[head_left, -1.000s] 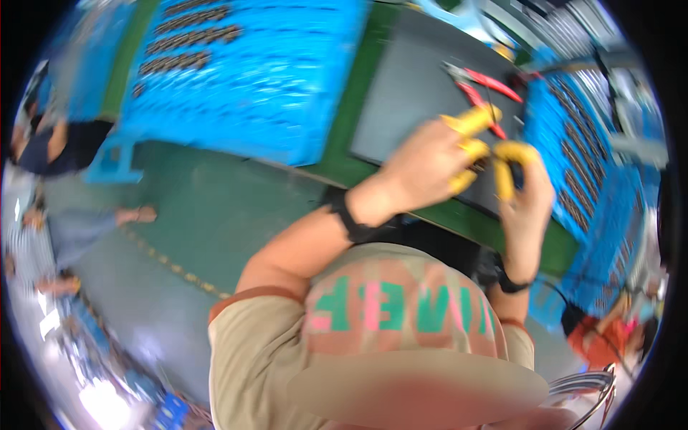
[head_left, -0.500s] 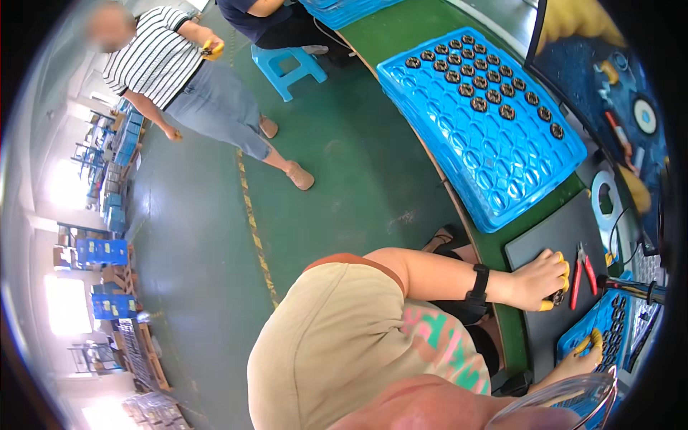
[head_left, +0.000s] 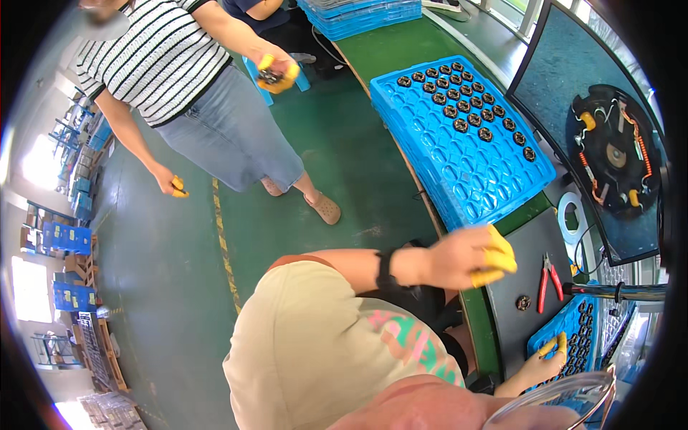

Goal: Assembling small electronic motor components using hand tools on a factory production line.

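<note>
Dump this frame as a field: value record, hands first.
left hand: fingers curled, contents hidden
right hand: at right-side blue tray, contact unclear
dark mat: red-handled pliers, one round part beside them
far blue tray: partly filled with dark round pieces
monitor: enlarged round assembly
co-worker: standing, small dark item in hand

A co-worker stands near a blue stool.
</note>
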Demonstrator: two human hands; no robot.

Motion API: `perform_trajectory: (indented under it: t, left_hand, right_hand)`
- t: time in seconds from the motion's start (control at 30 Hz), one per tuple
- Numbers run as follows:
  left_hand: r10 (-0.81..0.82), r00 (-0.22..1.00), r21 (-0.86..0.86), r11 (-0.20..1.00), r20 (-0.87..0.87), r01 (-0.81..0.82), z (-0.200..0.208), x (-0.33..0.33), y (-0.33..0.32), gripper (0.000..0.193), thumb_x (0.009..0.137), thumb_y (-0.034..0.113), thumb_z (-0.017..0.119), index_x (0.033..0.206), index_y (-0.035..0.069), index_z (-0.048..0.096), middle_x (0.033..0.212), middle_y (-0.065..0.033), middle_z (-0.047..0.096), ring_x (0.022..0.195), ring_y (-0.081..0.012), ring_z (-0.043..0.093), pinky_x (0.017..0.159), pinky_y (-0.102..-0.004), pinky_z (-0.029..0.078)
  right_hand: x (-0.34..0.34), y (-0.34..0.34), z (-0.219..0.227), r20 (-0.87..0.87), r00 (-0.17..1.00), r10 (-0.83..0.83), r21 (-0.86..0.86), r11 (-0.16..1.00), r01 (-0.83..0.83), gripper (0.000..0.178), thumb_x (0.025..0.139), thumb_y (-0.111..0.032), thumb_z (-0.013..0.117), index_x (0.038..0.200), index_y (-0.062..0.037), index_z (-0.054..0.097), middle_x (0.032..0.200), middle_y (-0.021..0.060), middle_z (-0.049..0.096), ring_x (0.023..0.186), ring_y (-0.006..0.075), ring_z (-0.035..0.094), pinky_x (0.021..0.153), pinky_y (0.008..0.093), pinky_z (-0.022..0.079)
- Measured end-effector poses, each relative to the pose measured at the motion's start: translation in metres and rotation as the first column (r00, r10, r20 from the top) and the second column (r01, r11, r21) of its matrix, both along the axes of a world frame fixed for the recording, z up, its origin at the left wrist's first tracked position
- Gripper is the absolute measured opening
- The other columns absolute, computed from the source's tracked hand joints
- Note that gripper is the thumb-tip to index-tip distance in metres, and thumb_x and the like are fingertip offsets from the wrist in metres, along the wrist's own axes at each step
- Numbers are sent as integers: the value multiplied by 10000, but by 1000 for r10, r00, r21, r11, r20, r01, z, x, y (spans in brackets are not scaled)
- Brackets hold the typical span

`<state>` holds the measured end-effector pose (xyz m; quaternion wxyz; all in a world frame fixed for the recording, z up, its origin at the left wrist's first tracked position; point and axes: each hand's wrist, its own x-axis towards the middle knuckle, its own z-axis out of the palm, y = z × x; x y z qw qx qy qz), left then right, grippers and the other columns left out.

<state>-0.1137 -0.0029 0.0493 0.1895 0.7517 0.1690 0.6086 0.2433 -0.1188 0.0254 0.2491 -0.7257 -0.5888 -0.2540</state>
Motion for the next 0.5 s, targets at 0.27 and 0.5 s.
perform_trajectory:
  t: [0.27,0.5]
  left_hand:
    - [818,554,221,518,155,-827,49,-139,-11,278,737,19,730,992,58,626,995,-73,619,897,-269,555,788,-361,456]
    - [834,550,-66,547,-33,-834,44,-173,-11,509,830,156,724,1290,56,528,1198,-63,518,1085,-173,485,871,-288,372]
  right_hand:
    - [-39,1,18,55,995,83,74,993,-87,190,907,-92,638,1077,-30,696,1060,130,687,992,323,631,857,411,472]
    - [-55,0,16,29,991,129,102,986,-132,182,875,-57,656,1047,-16,700,1025,137,694,971,325,627,865,415,470]
